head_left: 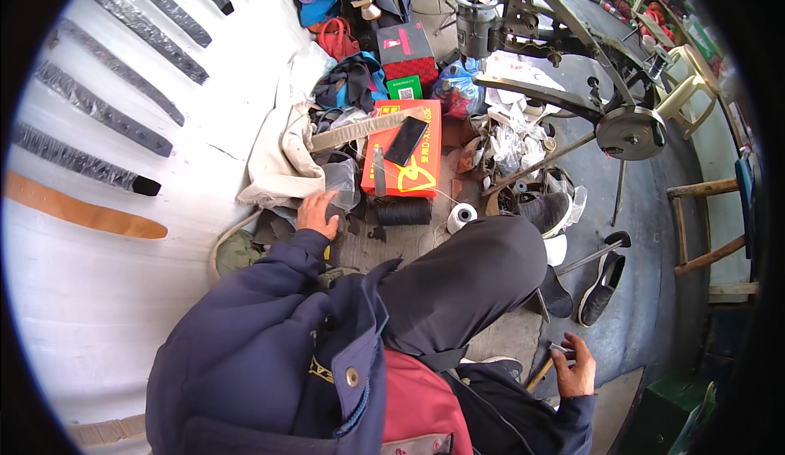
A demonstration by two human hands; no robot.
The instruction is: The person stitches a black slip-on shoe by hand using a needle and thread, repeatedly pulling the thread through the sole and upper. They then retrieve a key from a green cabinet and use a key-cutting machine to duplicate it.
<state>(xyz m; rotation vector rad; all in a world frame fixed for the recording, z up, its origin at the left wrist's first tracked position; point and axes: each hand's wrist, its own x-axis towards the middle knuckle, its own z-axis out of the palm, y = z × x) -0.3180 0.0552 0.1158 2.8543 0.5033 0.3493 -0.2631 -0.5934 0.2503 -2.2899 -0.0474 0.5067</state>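
My left hand (316, 214) reaches down into a pile of dark scraps and clear plastic beside an orange box (421, 173); its fingers are bent over the pile, and whether it grips anything is hidden. My right hand (575, 367) hangs low at my right side, fingers curled around a small metal tool with a wooden handle (549, 358). A black phone (406, 140) lies on the orange box. A black thread spool (402, 211) and a white thread spool (463, 217) stand in front of the box, near my raised knee.
A hand-cranked stitching machine with a flywheel (630, 132) stands at the right. Black shoes (601, 287) lie on the floor beside it. A white wall with dark strips (114, 120) fills the left. Bags, cloth (282, 148), a red box (406, 50) and a wooden stool (707, 226) surround the spot.
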